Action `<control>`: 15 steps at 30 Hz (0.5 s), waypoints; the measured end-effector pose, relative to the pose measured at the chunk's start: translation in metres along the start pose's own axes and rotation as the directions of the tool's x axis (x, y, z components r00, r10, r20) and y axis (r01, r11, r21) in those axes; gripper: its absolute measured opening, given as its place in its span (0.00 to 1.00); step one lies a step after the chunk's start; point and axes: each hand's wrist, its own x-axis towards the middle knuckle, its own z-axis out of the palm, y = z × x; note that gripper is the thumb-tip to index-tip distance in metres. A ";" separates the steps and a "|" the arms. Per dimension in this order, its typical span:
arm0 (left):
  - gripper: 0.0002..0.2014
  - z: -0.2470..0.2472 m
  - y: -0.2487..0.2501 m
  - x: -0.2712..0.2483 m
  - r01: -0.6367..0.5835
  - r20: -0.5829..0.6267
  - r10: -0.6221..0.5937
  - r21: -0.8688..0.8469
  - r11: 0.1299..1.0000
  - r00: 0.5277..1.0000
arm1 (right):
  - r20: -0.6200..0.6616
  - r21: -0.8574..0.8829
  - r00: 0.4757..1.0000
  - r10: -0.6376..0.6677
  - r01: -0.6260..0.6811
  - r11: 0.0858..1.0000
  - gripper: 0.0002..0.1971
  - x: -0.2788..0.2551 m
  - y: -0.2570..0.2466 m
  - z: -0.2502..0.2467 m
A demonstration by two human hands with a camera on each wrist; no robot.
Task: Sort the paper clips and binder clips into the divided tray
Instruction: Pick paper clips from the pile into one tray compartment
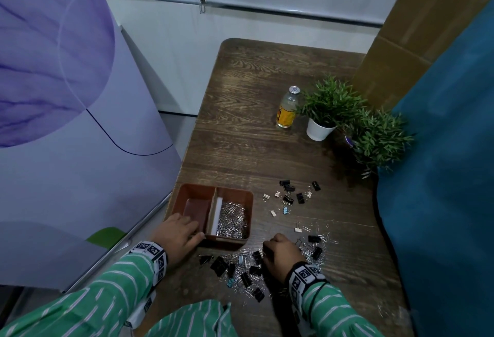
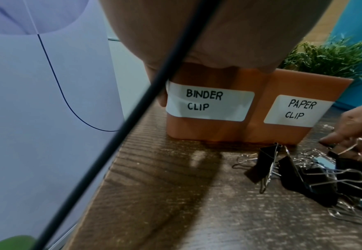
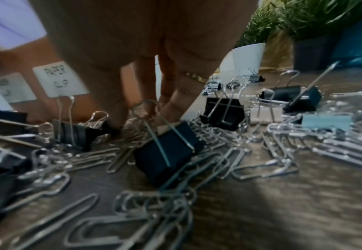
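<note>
The brown divided tray (image 1: pixel 247 196) stands at the table's left edge. Its right compartment holds a heap of paper clips (image 1: pixel 232 220); the left one shows a bare floor. Labels on the front wall read BINDER CLIP (image 2: pixel 208 104) and PAPER CLIP (image 2: pixel 298 110). My left hand (image 1: pixel 177 231) grips the tray's near-left corner, thumb along the front rim. A mixed pile of silver paper clips and black binder clips (image 1: pixel 240 269) lies in front of the tray. My right hand (image 1: pixel 270 249) reaches down into it, thumb and fingertips pinching at the wire handle of a black binder clip (image 3: pixel 167 150).
More binder clips, black, white and blue (image 1: pixel 291 197), lie scattered right of the tray. A glass bottle (image 1: pixel 287 108) and two potted plants (image 1: pixel 328 106) stand farther back. A blue fabric wall (image 1: pixel 441 176) bounds the right side and a purple panel (image 1: pixel 66 122) the left.
</note>
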 end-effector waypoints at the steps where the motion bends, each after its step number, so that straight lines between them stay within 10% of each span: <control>1: 0.35 -0.001 0.001 0.000 0.002 0.006 -0.002 0.001 1.000 1.000 | 0.010 -0.009 1.000 0.000 0.001 1.000 0.23 -0.002 0.001 0.001; 15: 0.38 -0.003 0.002 -0.001 0.004 0.025 -0.004 0.000 1.000 1.000 | 0.111 -0.231 0.993 0.027 -0.001 0.973 0.13 0.007 -0.016 0.004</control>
